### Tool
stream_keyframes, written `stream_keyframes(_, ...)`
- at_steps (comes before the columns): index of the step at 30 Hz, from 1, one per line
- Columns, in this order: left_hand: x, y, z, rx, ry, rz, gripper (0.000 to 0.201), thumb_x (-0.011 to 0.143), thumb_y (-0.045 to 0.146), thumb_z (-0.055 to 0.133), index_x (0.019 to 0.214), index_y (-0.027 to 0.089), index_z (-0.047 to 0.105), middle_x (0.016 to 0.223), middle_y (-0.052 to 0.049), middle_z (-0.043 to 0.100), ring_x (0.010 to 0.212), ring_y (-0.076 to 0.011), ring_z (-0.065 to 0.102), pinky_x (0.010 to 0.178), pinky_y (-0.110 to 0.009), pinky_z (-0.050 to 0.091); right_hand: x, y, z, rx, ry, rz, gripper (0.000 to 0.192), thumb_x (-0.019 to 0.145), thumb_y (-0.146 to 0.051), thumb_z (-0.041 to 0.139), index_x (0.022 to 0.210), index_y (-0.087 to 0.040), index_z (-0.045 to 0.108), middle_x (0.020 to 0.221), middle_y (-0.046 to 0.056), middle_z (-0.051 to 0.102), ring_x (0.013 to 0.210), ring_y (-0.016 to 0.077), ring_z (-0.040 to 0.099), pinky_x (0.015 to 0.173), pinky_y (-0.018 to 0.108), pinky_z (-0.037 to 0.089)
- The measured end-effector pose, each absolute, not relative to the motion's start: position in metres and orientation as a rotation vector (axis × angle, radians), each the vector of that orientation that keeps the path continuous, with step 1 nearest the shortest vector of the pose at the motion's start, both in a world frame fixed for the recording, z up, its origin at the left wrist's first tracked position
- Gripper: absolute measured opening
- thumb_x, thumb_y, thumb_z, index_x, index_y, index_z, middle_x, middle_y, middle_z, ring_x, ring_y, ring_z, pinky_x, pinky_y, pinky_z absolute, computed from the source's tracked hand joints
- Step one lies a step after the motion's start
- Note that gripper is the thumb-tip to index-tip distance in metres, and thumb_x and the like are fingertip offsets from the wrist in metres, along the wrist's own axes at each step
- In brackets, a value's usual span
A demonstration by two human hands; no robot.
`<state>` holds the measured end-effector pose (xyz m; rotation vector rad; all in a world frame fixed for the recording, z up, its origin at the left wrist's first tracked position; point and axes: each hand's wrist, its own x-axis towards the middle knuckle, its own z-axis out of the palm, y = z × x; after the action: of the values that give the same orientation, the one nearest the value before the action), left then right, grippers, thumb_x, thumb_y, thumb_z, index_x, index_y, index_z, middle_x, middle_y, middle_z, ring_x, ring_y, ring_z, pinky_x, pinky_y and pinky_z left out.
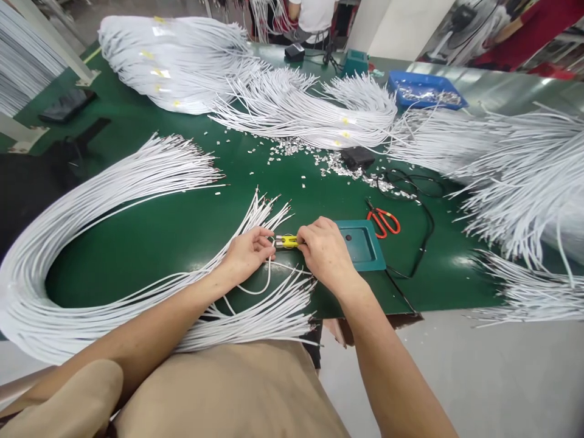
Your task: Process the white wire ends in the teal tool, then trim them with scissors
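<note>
My left hand [247,252] pinches the end of a single white cable [255,291] that loops down between my hands. My right hand [325,250] is closed around a small yellow tool [286,241], whose metal tip points at the cable end in my left fingers. Both hands rest on the green table [182,231] near its front edge. A big looped bundle of white cables [91,207] curves around my left arm, its cut ends fanned out beside both hands. A teal box [362,243] sits right behind my right hand.
Red-handled scissors [382,220] lie past the teal box, with a black cord [422,234] beside them. Small metal bits [337,164] are scattered mid-table near a black box [357,157]. More white cable bundles [515,182] fill the right and back. A blue tray [422,89] stands far right. People sit behind the table.
</note>
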<state>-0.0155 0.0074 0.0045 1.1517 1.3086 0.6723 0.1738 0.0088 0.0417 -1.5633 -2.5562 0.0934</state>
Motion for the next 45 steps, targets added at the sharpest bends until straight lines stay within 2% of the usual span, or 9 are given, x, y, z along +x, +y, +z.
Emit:
stream_keyframes(5, -0.015, 0.008, 0.000, 1.255, 1.340, 0.652, 0.031, 0.068, 0.020, 0.065, 0.098, 0.018, 0.058, 0.071, 0.001, 0.065, 0.064, -0.0147, 0.066, 0.067, -0.029, 0.052, 0.173, 0.006, 0.045, -1.581, -2.591, 0.052, 0.011, 0.084, -0.013, 0.053, 0.077, -0.018, 0.059, 0.071, 0.003, 0.063, 0.083, 0.0204, 0.050, 0.097, 0.038, 0.033)
stream_keyframes(9, -0.016, 0.008, 0.003, 1.275, 1.347, 0.635, 0.031, 0.069, 0.021, 0.064, 0.099, 0.018, 0.059, 0.073, 0.001, 0.066, 0.066, -0.0152, 0.066, 0.068, -0.029, 0.052, 0.177, -0.001, 0.047, -1.744, -2.414, -0.148, 0.024, 0.087, -0.029, 0.055, 0.107, -0.016, 0.060, 0.114, 0.011, 0.063, 0.118, 0.0289, 0.044, 0.111, 0.055, 0.010)
stream_keyframes(15, -0.020, 0.008, 0.005, 1.262, 1.350, 0.607, 0.030, 0.070, 0.021, 0.063, 0.099, 0.018, 0.060, 0.073, 0.001, 0.065, 0.069, -0.0158, 0.067, 0.070, -0.029, 0.052, 0.184, -0.006, 0.032, -2.053, -2.158, -0.285, 0.044, 0.093, -0.033, 0.044, 0.133, -0.014, 0.046, 0.141, 0.019, 0.042, 0.134, 0.0359, 0.029, 0.107, 0.061, 0.014)
stream_keyframes(22, -0.028, 0.005, 0.011, 1.192, 1.319, 0.686, 0.040, 0.069, 0.023, 0.067, 0.107, 0.018, 0.057, 0.075, 0.001, 0.063, 0.070, -0.0155, 0.066, 0.067, -0.027, 0.050, 0.163, -0.014, 0.043, -1.930, -2.096, -0.195, 0.037, 0.093, -0.029, 0.046, 0.125, -0.011, 0.052, 0.133, 0.018, 0.050, 0.126, 0.0321, 0.039, 0.105, 0.054, 0.021)
stream_keyframes(25, -0.033, 0.006, 0.018, 1.111, 1.270, 0.732, 0.059, 0.064, 0.024, 0.073, 0.118, 0.015, 0.053, 0.076, 0.001, 0.062, 0.067, -0.0140, 0.064, 0.067, -0.026, 0.050, 0.128, -0.036, 0.052, -1.552, -2.240, 0.052, 0.025, 0.094, -0.028, 0.041, 0.104, -0.016, 0.061, 0.101, 0.011, 0.064, 0.095, 0.0226, 0.054, 0.087, 0.038, 0.038)
stream_keyframes(29, -0.042, 0.005, 0.027, 1.039, 1.211, 0.716, 0.051, 0.063, 0.030, 0.077, 0.110, 0.015, 0.062, 0.076, 0.000, 0.061, 0.070, -0.0142, 0.064, 0.068, -0.025, 0.051, 0.087, -0.061, 0.054, -1.212, -2.407, 0.174, 0.022, 0.093, -0.021, 0.039, 0.082, -0.017, 0.058, 0.077, 0.005, 0.058, 0.071, 0.0192, 0.049, 0.066, 0.033, 0.036)
stream_keyframes(36, -0.065, 0.003, 0.047, 1.173, 1.148, 0.504, 0.020, 0.068, 0.033, 0.074, 0.080, 0.018, 0.069, 0.078, -0.005, 0.069, 0.076, -0.0180, 0.065, 0.073, -0.028, 0.051, 0.071, -0.070, 0.036, -1.299, -2.515, 0.108, 0.025, 0.087, -0.006, 0.034, 0.085, -0.014, 0.058, 0.080, 0.009, 0.059, 0.073, 0.0202, 0.050, 0.066, 0.033, 0.038)
stream_keyframes(40, -0.078, 0.015, 0.054, 1.404, 1.163, 0.345, 0.034, 0.072, 0.036, 0.069, 0.104, 0.023, 0.068, 0.099, -0.006, 0.070, 0.092, -0.0214, 0.065, 0.083, -0.031, 0.050, 0.060, -0.080, 0.025, -1.695, -2.516, 0.073, 0.030, 0.083, -0.007, 0.040, 0.109, -0.003, 0.055, 0.100, 0.023, 0.060, 0.086, 0.0275, 0.054, 0.071, 0.039, 0.043)
stream_keyframes(45, -0.076, 0.030, 0.040, 1.844, 1.630, 0.345, 0.052, 0.076, 0.050, 0.059, 0.119, 0.021, 0.059, 0.113, -0.009, 0.063, 0.101, -0.0263, 0.060, 0.086, -0.037, 0.047, 0.057, -0.090, 0.031, -1.780, -2.637, 0.302, 0.019, 0.078, -0.004, 0.045, 0.088, -0.011, 0.060, 0.077, 0.013, 0.059, 0.073, 0.0256, 0.053, 0.065, 0.039, 0.044)
